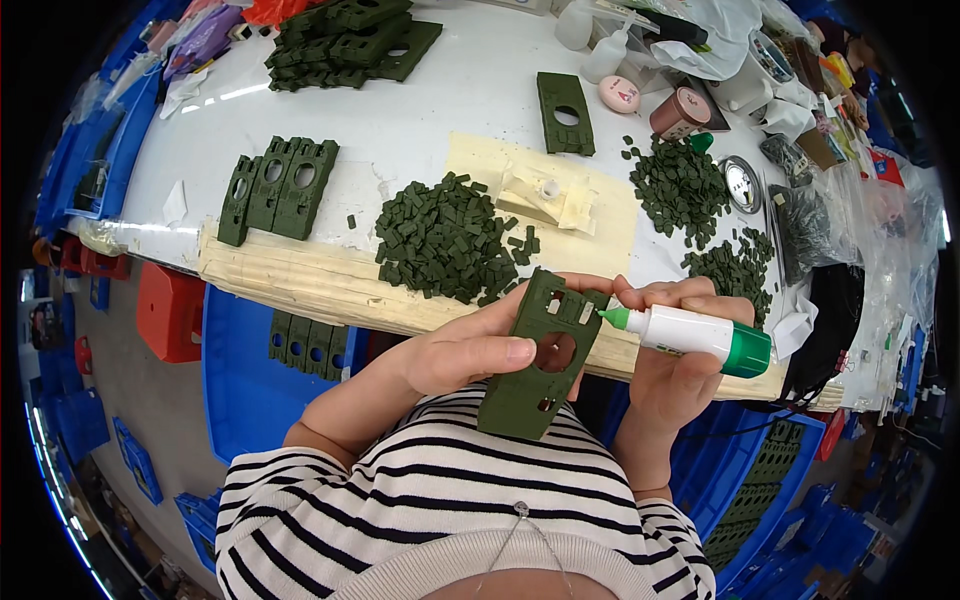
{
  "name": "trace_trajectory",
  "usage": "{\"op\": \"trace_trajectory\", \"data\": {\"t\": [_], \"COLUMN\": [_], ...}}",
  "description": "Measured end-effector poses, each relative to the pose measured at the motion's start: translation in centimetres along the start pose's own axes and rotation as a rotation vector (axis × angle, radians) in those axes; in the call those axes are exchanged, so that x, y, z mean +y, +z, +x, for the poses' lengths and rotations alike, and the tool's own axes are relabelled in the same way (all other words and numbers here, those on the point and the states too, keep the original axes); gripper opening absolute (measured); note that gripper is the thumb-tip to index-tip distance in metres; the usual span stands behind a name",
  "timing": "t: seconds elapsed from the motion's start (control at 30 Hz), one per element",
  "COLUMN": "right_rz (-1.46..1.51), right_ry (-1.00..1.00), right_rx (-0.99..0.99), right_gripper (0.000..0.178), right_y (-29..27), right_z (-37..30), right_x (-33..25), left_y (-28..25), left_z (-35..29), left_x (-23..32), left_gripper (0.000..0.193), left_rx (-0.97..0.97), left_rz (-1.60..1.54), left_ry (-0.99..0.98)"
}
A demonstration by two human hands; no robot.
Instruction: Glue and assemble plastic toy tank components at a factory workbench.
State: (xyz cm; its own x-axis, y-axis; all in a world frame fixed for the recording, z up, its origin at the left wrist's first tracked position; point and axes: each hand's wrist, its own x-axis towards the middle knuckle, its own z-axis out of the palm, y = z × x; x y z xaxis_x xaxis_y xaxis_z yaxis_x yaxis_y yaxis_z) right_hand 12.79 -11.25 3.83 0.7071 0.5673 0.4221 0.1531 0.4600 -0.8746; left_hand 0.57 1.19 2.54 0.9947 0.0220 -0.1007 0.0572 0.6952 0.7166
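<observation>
My left hand grips a dark green plastic plate with a large round hole and smaller openings, tilted in front of my chest. In my right hand is a white glue bottle with a green base and a green nozzle. The nozzle tip points left at the plate's upper right edge; whether it touches cannot be told. Just beyond my hands lies a heap of small dark green pieces. A block wrapped in cream tape sits on a cream sheet behind the plate.
Three similar plates lie at the left, with a stack of them farther back. Another plate lies near a pink jar. More small pieces are heaped at the right. Blue bins flank me below the table edge.
</observation>
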Motion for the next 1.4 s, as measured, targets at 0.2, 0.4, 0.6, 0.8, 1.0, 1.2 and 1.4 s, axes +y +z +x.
{"op": "trace_trajectory", "data": {"t": [0.2,0.4,0.6,0.8,1.0,1.2,1.4], "right_rz": [0.033,0.006,-0.012,0.031,0.060,0.496,0.483], "right_ry": [0.008,0.067,0.053,0.021,0.047,0.190,0.188], "right_rx": [-0.054,-0.054,-0.065,-0.039,-0.048,0.112,0.115], "right_gripper": [0.051,0.051,0.051,0.050,0.050,0.044,0.041], "right_y": [-0.2,0.1,0.1,-0.1,-0.2,-1.9,-2.8], "right_z": [-0.1,-0.1,-0.2,-0.2,0.1,0.1,-0.2], "right_x": [0.1,-0.5,-0.4,-0.1,0.0,0.3,0.5], "left_y": [0.0,0.0,0.1,0.0,-0.6,0.2,-4.0], "left_z": [0.1,0.1,0.1,0.0,0.1,-0.9,-3.6], "left_x": [0.2,0.1,0.1,0.3,0.2,2.3,5.1], "left_gripper": [0.091,0.092,0.092,0.088,0.078,0.080,0.053], "left_rx": [-0.006,0.005,0.010,-0.024,-0.152,-0.066,0.203], "left_rz": [-0.021,-0.023,-0.009,-0.016,-0.046,0.012,0.260], "left_ry": [-0.006,0.007,0.010,-0.006,0.037,0.001,0.361]}}
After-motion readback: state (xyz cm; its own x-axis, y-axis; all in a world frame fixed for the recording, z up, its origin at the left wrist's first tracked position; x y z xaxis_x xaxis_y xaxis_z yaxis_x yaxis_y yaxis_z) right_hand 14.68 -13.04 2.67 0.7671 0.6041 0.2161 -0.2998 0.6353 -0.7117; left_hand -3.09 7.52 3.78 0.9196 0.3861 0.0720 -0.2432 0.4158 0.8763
